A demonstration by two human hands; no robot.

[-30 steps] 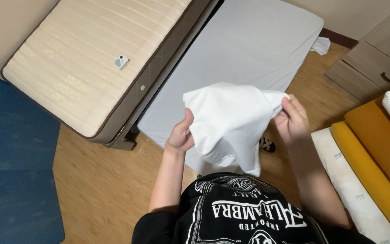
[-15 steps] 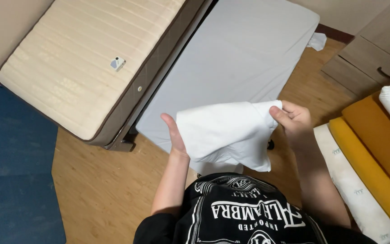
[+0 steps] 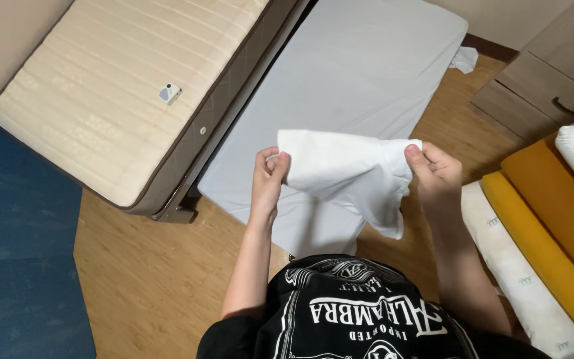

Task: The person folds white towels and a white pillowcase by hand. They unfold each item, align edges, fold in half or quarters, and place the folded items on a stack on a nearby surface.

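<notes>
Head view, looking down. A white fabric piece [image 3: 350,176], soft and creased, apparently a pillowcase or similar cloth, is held in the air between both hands, above the pale grey sheet [image 3: 360,86] that lies flat and smooth on the wooden floor [image 3: 147,279]; its upper edge runs roughly straight from hand to hand, while its lower part droops in loose folds toward the right. The left hand [image 3: 268,178] takes the fabric's left end, its grip closed, fingers and thumb pinched on the cloth's corner; the right hand [image 3: 436,174] takes the right end, its grip likewise closed, fingers curled over a bunched edge. Relative to the fabric: to its upper left stands a cream quilted mattress [image 3: 127,86], rectangular, with a ribbed top, a dark brown border and a small tag on its surface, its long side just beside the sheet; further left lies a dark blue mat [image 3: 14,233] of matt texture; to its upper right is a wooden drawer unit [image 3: 539,80] with a dark handle, and near it a small crumpled white scrap [image 3: 465,58] at the sheet's far corner; to its right lie long foam pads, one mustard yellow [image 3: 553,226] and one white with a faint pattern [image 3: 519,279], side by side; below it shows the person's black printed shirt [image 3: 360,312].
</notes>
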